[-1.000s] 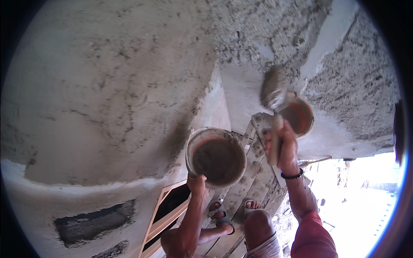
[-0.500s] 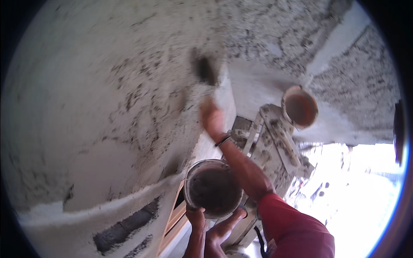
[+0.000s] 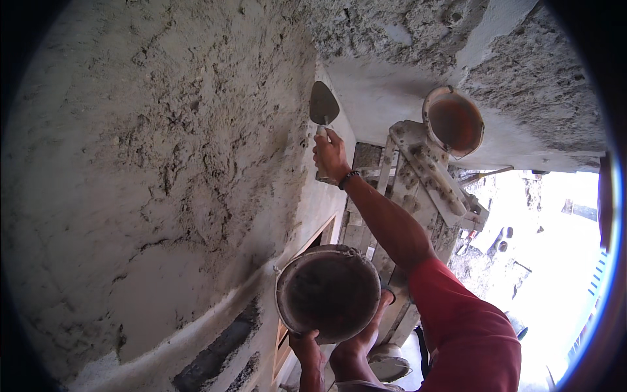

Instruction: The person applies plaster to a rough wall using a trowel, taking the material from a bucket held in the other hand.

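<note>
My right hand [image 3: 332,155] is closed round the handle of a trowel [image 3: 324,103]. The trowel's rounded grey blade points away from me, close to the corner edge of the mortar-covered wall [image 3: 150,163]; whether it touches cannot be told. Nearer to me, my left hand [image 3: 308,347] grips the near rim of a round bucket [image 3: 328,293], its thumb over the edge. Inside the bucket is dark grey mortar, partly in shadow. My right arm, in a red sleeve, stretches forward past the bucket's right side.
Mortar-spattered planks [image 3: 418,176] form a platform below. A second bucket [image 3: 453,122], reddish inside, stands at their far end by the wall. My bare leg and foot [image 3: 366,333] show beneath the held bucket. A pale round container [image 3: 389,363] sits low. Bright ground lies right.
My right hand, blurred in a swing half a second ago, now holds the trowel more still and slightly farther right. The held bucket appears larger and a little farther right as the view shifts.
</note>
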The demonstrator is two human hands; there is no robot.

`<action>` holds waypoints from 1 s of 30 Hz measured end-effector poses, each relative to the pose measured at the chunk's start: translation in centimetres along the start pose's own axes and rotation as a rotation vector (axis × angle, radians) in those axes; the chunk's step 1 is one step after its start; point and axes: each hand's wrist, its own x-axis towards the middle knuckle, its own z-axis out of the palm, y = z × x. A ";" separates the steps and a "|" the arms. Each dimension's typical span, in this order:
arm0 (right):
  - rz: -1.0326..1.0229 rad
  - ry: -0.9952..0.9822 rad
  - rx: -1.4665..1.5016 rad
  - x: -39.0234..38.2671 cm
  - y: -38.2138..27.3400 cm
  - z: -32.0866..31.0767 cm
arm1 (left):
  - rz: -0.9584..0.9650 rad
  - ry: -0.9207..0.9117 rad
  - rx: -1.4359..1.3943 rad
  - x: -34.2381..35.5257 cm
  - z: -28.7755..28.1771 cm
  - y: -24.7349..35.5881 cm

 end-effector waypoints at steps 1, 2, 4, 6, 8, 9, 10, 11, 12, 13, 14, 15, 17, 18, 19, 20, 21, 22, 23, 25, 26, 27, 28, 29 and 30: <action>0.017 -0.011 0.016 0.4 0.2 0.9 | -0.001 0.010 -0.004 0.0 -0.2 -0.2; 0.032 -0.021 0.031 0.5 0.4 1.5 | 0.024 0.011 -0.020 0.2 -0.2 -0.5; -0.016 -0.051 0.057 -0.2 1.3 2.5 | 0.058 0.018 -0.053 0.6 -0.5 -1.0; -0.111 -0.066 0.066 -1.5 1.9 3.1 | 0.090 0.022 -0.020 0.6 -1.1 -0.9; -0.109 -0.083 0.069 -2.9 1.9 3.4 | 0.077 0.018 0.024 0.2 -1.6 -0.4; -0.110 -0.098 0.068 -3.5 1.8 3.5 | 0.047 0.012 0.054 -0.1 -2.0 -0.1; -0.113 -0.111 0.069 -4.0 1.8 3.4 | 0.020 0.004 0.085 -0.5 -2.3 0.4; -0.137 -0.121 0.046 -4.6 1.7 3.4 | 0.021 -0.007 0.067 -0.8 -2.6 0.7; -0.162 -0.132 0.023 -5.1 1.8 3.5 | 0.024 -0.018 0.047 -1.0 -2.8 1.0; -0.188 -0.142 0.000 -5.5 1.9 3.5 | 0.028 -0.030 0.028 -1.2 -2.9 1.1; -0.152 -0.145 0.040 -6.1 2.0 3.5 | 0.045 -0.034 0.013 -1.3 -3.0 1.2; -0.113 -0.155 0.083 -7.2 1.8 4.1 | 0.064 -0.030 -0.006 -1.4 -3.3 1.1; -0.039 -0.189 0.169 -8.9 0.9 4.1 | 0.079 -0.042 -0.018 -1.4 -3.2 0.9; 0.015 -0.232 0.244 -10.0 0.1 4.3 | 0.081 -0.043 -0.014 -1.5 -3.3 1.0; 0.070 -0.276 0.320 -11.3 -0.9 4.3 | 0.084 -0.043 -0.010 -1.6 -3.3 1.2; 0.125 -0.320 0.394 -12.5 -2.0 4.2 | 0.064 -0.056 0.027 -1.7 -3.5 1.4; 0.152 -0.332 0.404 -13.6 -3.3 4.2 | 0.050 -0.066 0.062 -2.1 -3.7 1.9; 0.182 -0.303 0.472 -14.8 -5.0 4.1 | 0.031 -0.079 0.098 -2.2 -3.8 2.2; 0.213 -0.274 0.539 -16.0 -6.7 3.9 | 0.042 -0.094 0.039 -2.3 -3.7 2.3; 0.175 -0.207 0.580 -17.2 -10.0 2.5 | 0.042 -0.098 -0.014 -2.8 -3.1 2.6; 0.111 -0.172 0.556 -17.4 -11.3 1.6 | 0.039 -0.097 -0.042 -3.0 -3.0 2.8; 0.022 -0.099 0.528 -17.7 -13.0 0.6 | 0.033 -0.106 -0.047 -3.3 -2.7 3.2; -0.066 -0.028 0.500 -17.8 -14.6 -0.4 | 0.027 -0.113 -0.053 -3.6 -2.3 3.7; -0.189 0.029 0.483 -17.6 -16.0 -1.5 | 0.020 -0.117 -0.059 -3.9 -2.2 4.1; -0.312 0.086 0.466 -17.3 -17.3 -2.7 | 0.015 -0.122 -0.043 -4.0 -2.2 4.3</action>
